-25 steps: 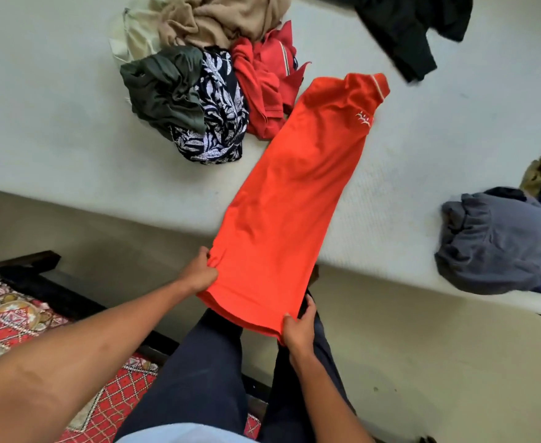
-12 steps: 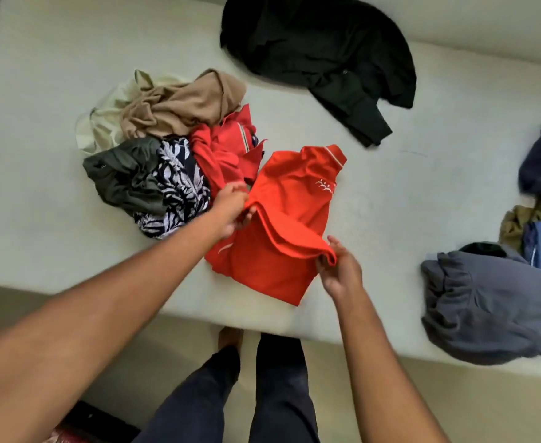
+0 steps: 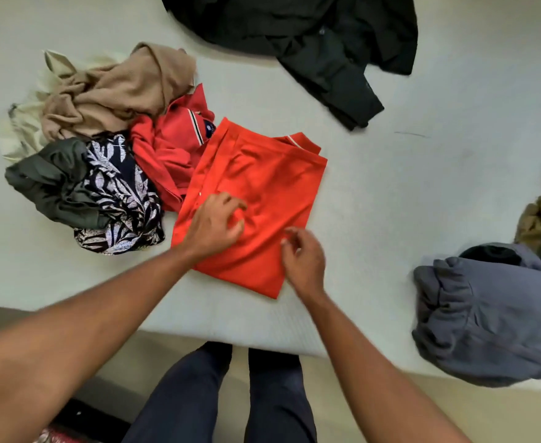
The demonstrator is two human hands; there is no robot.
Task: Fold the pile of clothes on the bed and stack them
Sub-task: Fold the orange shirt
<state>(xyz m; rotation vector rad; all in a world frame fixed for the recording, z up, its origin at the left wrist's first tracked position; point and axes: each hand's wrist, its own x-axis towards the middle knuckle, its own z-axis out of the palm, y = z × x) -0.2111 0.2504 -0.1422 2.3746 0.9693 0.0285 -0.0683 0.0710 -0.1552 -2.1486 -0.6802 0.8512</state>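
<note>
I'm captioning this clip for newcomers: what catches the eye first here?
The bright orange shirt stands out, folded near the front edge of the bed, with the left hand resting on it and the right hand at its right edge. Left of it sits a crumpled pile of clothes; a black garment sprawls at the far side.

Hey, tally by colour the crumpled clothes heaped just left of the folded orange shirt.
Tan garment: 1
Cream garment: 1
Olive green garment: 1
Navy leaf-print garment: 1
Red polo shirt: 1
Total: 5
</note>
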